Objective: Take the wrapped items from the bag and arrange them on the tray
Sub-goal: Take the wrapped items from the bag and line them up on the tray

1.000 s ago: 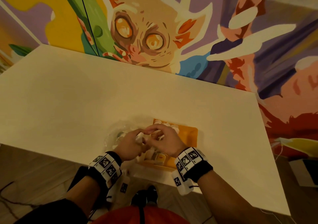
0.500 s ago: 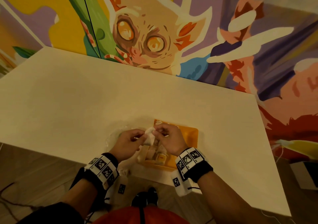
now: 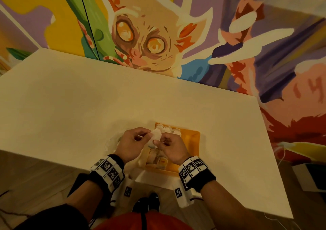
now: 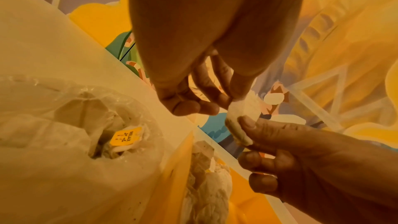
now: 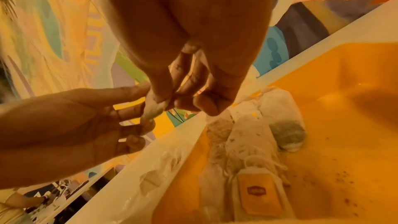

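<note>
A small white wrapped item [image 3: 156, 136] hangs in the air above the left edge of the orange tray [image 3: 193, 141]. My left hand [image 3: 149, 135] pinches its left end and my right hand [image 3: 158, 142] pinches its right end. The left wrist view shows the wrapped item [image 4: 242, 111] between my left fingertips and my right thumb [image 4: 247, 123]. A clear plastic bag [image 4: 64, 142] lies left of the tray with more wrapped items in it, one with a yellow tag [image 4: 126, 138]. Several wrapped items [image 5: 247, 142] lie in a row along the tray's left side.
The tray and the bag [image 3: 112, 141] sit near the front edge of a white table [image 3: 70, 106]. A painted mural wall [image 3: 158, 35] stands behind the table. Loose crumbs [image 5: 344, 176] dot the bare right part of the tray.
Both hands have lifted the white wrapped item from beside the bag's mouth and shifted it a little up and right, over the tray's left edge.
</note>
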{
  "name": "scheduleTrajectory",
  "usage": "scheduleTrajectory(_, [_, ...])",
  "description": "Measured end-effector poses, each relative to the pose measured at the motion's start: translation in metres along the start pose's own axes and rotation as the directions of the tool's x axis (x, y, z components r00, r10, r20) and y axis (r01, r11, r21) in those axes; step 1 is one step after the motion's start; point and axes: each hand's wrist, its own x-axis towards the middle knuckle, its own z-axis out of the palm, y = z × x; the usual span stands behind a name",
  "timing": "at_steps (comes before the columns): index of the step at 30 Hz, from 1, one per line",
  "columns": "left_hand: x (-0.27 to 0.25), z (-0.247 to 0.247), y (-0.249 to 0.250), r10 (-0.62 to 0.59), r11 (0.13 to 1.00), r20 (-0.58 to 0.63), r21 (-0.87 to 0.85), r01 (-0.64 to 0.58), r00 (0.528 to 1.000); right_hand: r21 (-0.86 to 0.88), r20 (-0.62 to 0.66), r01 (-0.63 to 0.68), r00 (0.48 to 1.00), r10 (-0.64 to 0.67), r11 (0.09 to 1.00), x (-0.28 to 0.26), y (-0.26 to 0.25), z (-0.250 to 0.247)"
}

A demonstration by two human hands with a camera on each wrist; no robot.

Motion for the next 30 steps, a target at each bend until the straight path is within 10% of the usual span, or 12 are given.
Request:
scheduleTrajectory(14, [-0.008,0.013,-0.021,-0.249,0.857,0.164,0.497,0.138,0.955,-0.225,-0.211,-0.348,0.929,0.303,0.91,0.014,0.03,-0.042])
scheduleTrajectory(30, [-0.011,0.019,-0.026,-0.23,0.852,0.206,0.515,0.094,0.951,-0.469,-0.128,-0.576,0.794,0.594,0.67,0.044,0.046,-0.032])
